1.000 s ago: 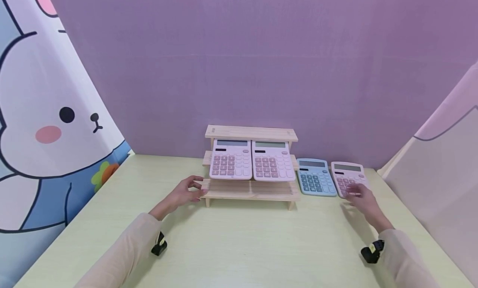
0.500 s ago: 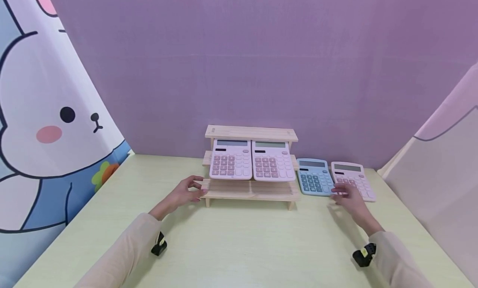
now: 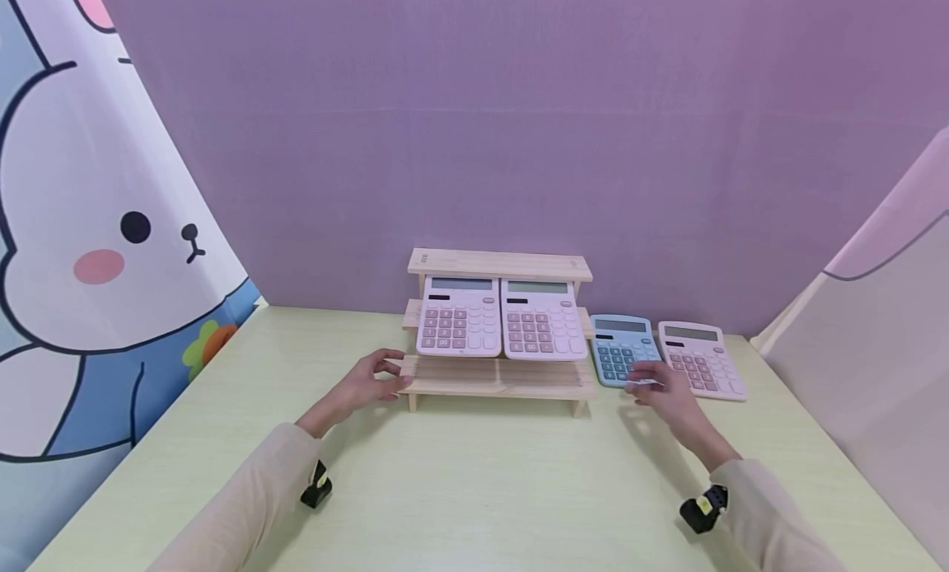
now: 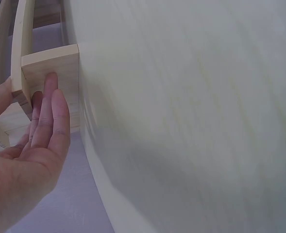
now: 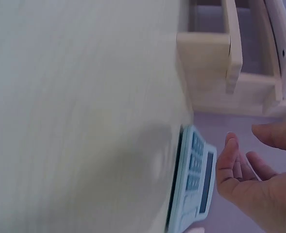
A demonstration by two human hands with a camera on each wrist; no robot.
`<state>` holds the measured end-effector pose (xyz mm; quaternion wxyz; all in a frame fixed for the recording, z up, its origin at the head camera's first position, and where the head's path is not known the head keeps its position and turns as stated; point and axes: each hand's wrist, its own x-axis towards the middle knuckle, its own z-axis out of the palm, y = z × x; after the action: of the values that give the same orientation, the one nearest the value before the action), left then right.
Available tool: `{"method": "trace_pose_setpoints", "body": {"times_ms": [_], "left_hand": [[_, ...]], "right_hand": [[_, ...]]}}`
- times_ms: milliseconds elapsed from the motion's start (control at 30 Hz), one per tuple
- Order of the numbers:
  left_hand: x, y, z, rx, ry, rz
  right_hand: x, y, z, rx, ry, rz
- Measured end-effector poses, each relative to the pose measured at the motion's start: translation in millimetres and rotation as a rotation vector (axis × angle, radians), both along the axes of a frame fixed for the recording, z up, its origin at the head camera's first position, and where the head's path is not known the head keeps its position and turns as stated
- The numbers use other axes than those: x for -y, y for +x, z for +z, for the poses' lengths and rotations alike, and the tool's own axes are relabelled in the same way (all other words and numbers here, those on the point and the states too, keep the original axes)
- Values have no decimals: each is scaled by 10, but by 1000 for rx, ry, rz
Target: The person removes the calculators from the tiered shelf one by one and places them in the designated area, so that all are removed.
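In the head view, my left hand [image 3: 368, 382] is at the left end of a wooden display rack [image 3: 500, 377]. The left wrist view shows its thumb and fingers on either side of the bottom shelf's end [image 4: 20, 63]. Two pink calculators [image 3: 460, 318] lean side by side on the rack. My right hand [image 3: 670, 399] hovers over the lower right of a blue calculator [image 3: 623, 353], hiding some keys. In the right wrist view, its fingers are bent loosely, with a gap between them and that calculator. Another pink calculator [image 3: 700, 359] lies right of the blue one.
The rack stands on a pale yellow table [image 3: 474, 489], near a purple backdrop [image 3: 519, 143] at the rear. A cartoon-printed curtain [image 3: 96, 308] borders the left side, and a pale cloth [image 3: 875, 341] the right.
My right hand has moved left from the pink calculator at the far right to above the blue one. The left hand and the rack have stayed put.
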<state>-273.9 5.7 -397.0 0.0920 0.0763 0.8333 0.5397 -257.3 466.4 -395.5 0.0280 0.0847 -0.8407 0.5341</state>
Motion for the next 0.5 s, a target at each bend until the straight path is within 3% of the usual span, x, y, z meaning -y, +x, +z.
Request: {"method": "trace_pose_setpoints", "body": {"times_ms": [500], "left_hand": [[13,-14,-18,1,1,-4]], "right_hand": [[258,-10,136,22,-97,28]]}}
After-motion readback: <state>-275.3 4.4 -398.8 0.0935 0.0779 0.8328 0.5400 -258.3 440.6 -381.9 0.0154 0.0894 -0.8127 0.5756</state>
